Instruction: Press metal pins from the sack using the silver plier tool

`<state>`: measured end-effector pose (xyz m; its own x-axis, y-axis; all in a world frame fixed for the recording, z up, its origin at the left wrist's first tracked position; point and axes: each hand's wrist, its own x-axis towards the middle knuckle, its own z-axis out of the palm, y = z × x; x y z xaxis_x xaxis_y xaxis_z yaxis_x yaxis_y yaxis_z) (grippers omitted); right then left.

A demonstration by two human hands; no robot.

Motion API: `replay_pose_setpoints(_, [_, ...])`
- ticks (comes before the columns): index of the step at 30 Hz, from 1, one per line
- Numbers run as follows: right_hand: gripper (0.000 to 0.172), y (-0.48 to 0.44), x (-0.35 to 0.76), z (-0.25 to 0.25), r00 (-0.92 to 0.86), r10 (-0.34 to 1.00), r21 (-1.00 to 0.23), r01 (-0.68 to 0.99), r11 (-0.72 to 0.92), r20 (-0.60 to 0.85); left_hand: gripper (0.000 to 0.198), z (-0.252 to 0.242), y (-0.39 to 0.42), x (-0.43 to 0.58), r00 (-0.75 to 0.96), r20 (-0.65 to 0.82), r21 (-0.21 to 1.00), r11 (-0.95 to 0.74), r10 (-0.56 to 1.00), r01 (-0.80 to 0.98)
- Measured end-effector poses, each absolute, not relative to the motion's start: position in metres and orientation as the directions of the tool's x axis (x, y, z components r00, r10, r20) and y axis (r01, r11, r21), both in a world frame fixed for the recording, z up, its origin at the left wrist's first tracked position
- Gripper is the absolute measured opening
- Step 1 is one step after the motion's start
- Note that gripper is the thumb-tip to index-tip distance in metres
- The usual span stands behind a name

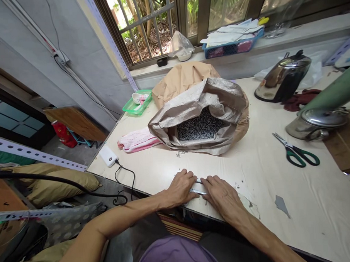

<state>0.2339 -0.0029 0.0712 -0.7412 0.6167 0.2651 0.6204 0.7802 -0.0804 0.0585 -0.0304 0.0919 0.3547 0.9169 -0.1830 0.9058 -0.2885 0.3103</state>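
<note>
Near the table's front edge, my left hand (180, 188) and my right hand (221, 192) are closed on opposite ends of two thin silvery metal bars (198, 191). The bars run side by side between my fingers, with a gap between them. My hands hide their ends, so I cannot tell whether they form one piece. Beyond my hands lies an open paper-and-woven sack (174, 111), its mouth facing me. Many small dark metal pieces (200, 126), resembling screws, fill it. A few small bits (181, 152) lie on the tabletop before the sack.
Scissors (300, 153), a steel mug (308, 123) and a kettle (285, 76) stand or lie to the right. Left are a pink-white cloth (139, 140), a green basket (137, 105) and a white power bank (108, 155) with a cable. A blue basket (232, 47) sits on the windowsill.
</note>
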Motion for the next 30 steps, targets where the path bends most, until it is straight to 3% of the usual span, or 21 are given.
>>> replay_pose_setpoints(2, [0.014, -0.005, 0.231, 0.071, -0.730, 0.619, -0.066, 0.630, 0.774, 0.288, 0.025, 0.090, -0.031, 0.059, 0.335, -0.192, 0.315, -0.265, 0.923, 0.911])
replay_pose_setpoints(5, [0.017, -0.005, 0.229, 0.071, -0.729, 0.614, -0.075, 0.624, 0.778, 0.302, 0.019, 0.085, -0.030, 0.062, 0.306, -0.199, 0.309, -0.237, 0.931, 0.921])
replay_pose_setpoints(11, [0.015, -0.004, 0.234, 0.068, -0.713, 0.626, -0.097, 0.631, 0.769, 0.316, 0.020, 0.082, -0.029, 0.063, 0.301, -0.185, 0.277, -0.244, 0.935, 0.929])
replay_pose_setpoints(15, [0.015, 0.001, 0.232, 0.063, -0.677, 0.629, -0.077, 0.655, 0.751, 0.382, 0.040, 0.084, -0.022, 0.052, 0.357, -0.088, 0.278, -0.321, 0.930, 0.905])
replay_pose_setpoints(19, [0.016, 0.008, 0.213, 0.066, -0.638, 0.638, -0.104, 0.667, 0.738, 0.431, 0.018, 0.090, -0.009, 0.033, 0.458, 0.046, 0.240, -0.454, 0.888, 0.858])
replay_pose_setpoints(21, [0.017, 0.009, 0.202, 0.070, -0.612, 0.664, -0.129, 0.686, 0.716, 0.430, 0.018, 0.098, -0.004, 0.021, 0.454, 0.193, 0.250, -0.491, 0.870, 0.835])
replay_pose_setpoints(26, [0.020, 0.007, 0.200, 0.067, -0.555, 0.676, -0.155, 0.706, 0.691, 0.484, 0.023, 0.123, 0.001, -0.012, 0.134, 0.538, 0.363, -0.372, 0.832, 0.854])
replay_pose_setpoints(30, [0.022, 0.010, 0.215, 0.054, -0.507, 0.635, -0.185, 0.678, 0.712, 0.583, 0.021, 0.126, 0.011, -0.026, -0.079, 0.510, 0.459, -0.193, 0.856, 0.868])
